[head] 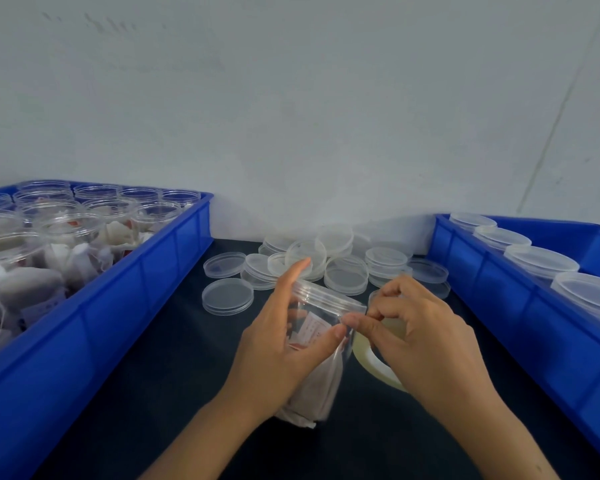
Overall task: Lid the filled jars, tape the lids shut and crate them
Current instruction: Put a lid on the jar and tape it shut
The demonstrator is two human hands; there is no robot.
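Head view: two hands work on a lidded jar between two blue crates.
Left crate point(146, 282) holds open filled jars point(63, 223); loose lids point(329, 261) lie on the dark table point(160, 358). Left hand point(281, 351) grips the tilted clear jar point(319, 344), thumb near its lid; right hand point(426, 344) pinches at the lid edge, over a tape roll point(374, 365). Right crate point(520, 317) holds lidded jars point(541, 261).

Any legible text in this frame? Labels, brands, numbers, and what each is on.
Nothing can be read.
Paper label inside the held jar, gripped by the left hand: reddish print, too blurred to read.
White labels on packets in the jars in the left blue crate: too small and blurred.
Lids, tape roll and right blue crate: no text visible.
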